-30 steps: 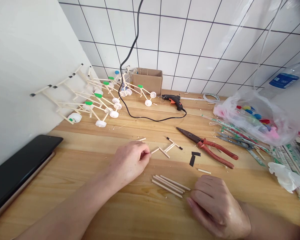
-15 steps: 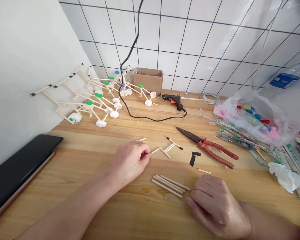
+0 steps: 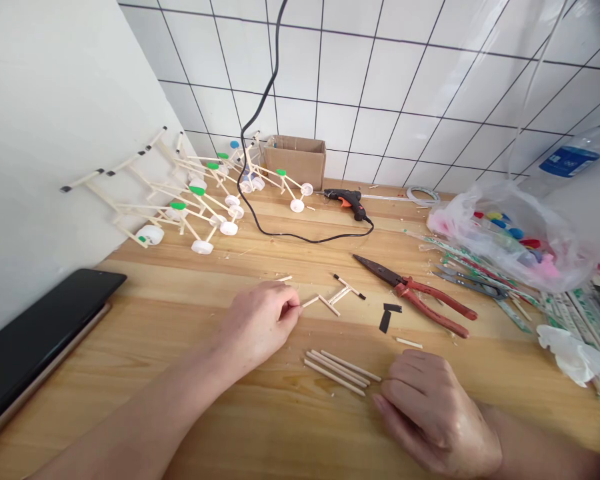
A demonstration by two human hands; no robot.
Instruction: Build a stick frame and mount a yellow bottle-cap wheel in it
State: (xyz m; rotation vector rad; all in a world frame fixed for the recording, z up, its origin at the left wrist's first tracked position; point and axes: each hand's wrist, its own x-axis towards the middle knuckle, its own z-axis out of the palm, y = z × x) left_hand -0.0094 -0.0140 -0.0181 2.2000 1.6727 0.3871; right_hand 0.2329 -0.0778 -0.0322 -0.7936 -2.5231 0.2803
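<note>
My left hand rests on the wooden table and pinches the near end of a small glued stick frame with black-taped tips. My right hand lies curled on the table with nothing in it, its fingertips beside a loose bundle of wooden sticks. Two black tape pieces and a short stick piece lie just beyond the right hand.
Red-handled pliers lie to the right, a black glue gun with its cord behind. Stick models with bottle-cap wheels stand at the back left beside a cardboard box. A plastic bag of caps, chopstick packets and a black phone flank the area.
</note>
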